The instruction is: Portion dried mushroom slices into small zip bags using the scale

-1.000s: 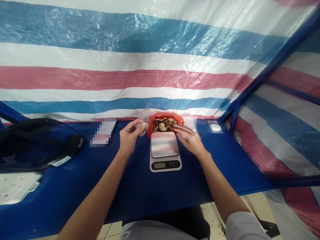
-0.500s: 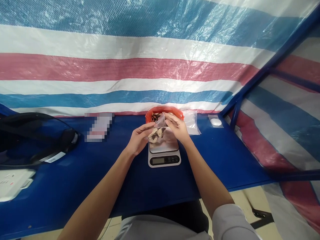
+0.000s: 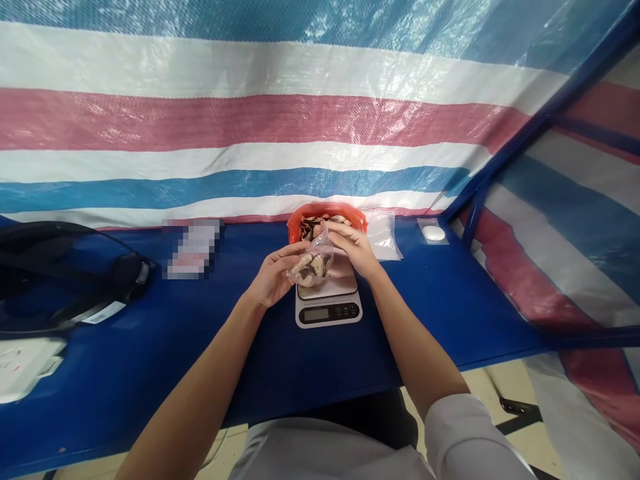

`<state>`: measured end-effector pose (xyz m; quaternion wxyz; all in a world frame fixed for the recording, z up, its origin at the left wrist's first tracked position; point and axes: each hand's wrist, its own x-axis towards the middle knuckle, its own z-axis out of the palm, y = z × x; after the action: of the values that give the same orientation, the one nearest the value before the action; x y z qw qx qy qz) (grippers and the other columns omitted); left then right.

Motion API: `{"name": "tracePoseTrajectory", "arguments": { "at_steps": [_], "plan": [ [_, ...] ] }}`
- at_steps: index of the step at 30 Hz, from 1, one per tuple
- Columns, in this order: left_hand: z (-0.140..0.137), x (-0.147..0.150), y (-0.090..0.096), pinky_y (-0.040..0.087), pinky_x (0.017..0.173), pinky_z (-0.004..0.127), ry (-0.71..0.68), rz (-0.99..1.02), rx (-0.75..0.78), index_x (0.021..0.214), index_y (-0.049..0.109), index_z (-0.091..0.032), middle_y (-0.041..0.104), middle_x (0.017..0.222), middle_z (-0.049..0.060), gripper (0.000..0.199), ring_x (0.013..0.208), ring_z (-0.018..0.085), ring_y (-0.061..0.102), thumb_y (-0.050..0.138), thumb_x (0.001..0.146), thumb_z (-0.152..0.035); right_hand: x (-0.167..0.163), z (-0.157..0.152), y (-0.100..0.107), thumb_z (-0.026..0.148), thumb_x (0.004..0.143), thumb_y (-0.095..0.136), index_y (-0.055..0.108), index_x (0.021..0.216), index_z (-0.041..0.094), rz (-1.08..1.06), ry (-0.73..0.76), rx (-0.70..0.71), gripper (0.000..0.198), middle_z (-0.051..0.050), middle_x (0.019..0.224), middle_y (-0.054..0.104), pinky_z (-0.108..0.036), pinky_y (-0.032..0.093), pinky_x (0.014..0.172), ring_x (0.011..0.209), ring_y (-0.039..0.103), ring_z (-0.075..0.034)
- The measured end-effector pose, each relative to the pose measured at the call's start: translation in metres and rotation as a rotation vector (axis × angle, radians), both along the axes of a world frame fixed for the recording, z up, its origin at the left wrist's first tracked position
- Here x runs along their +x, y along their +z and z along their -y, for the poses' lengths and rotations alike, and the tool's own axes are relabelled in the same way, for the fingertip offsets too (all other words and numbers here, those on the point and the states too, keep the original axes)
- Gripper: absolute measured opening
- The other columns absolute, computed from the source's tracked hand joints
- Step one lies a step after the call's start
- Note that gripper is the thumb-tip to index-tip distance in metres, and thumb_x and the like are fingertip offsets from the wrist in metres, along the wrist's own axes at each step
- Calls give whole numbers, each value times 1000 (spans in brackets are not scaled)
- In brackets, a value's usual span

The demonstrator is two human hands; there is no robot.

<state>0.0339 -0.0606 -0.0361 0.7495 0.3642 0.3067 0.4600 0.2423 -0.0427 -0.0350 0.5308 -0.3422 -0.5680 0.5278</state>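
At the centre of the frame, the fingers of two bare hands meet one clear bag [image 3: 313, 265]. The left hand [image 3: 274, 275] has thumb and fingers clamped on the bag's left side; the right hand [image 3: 354, 248] has its fingers at the bag's upper edge, and whether they pinch it cannot be told. The bag contains several pale pieces, overlapping, exact count not determinable. It covers the upper left part of one scale [image 3: 329, 315], which has one display and three buttons; contact with the plate cannot be confirmed. Just above the scale sits one red bag [image 3: 295, 230], open, holding many dried slices [image 3: 341, 219], not countable. To its right lies one flat clear packet [image 3: 384, 237]; farther right, one white oval object [image 3: 433, 233]. Left of centre: one phone [image 3: 193, 250], screen pixelated. At the left edge: one black headset [image 3: 133, 275] and, below it, one white power strip [image 3: 30, 367]. All stand on one blue table [image 3: 295, 363]. One striped sheet [image 3: 250, 120] fills the upper frame.
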Motion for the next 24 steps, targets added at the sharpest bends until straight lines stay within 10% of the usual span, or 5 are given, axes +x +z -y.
{"name": "tracePoseTrajectory", "arguments": {
  "at_steps": [13, 24],
  "plan": [
    [-7, -17, 1, 56, 79, 31, 156, -205, 126, 100, 80, -17, 79, 98, 9, 38, 84, 21, 72, 86, 68, -36, -4, -6, -6, 45, 68, 86, 79, 86, 23, -1, -204, 9, 29, -2, 89, 76, -37, 61, 82, 82, 70, -19],
    [-8, -15, 45, 54, 86, 31, 400, -1060, 992, 93, 79, -20, 76, 97, 7, 25, 90, 21, 69, 64, 85, -38, -14, -8, 22, 45, 74, 79, 80, 90, 22, 280, -185, 83, 28, -4, 102, 74, -27, 64, 51, 75, 69, -16]
  ]
}}
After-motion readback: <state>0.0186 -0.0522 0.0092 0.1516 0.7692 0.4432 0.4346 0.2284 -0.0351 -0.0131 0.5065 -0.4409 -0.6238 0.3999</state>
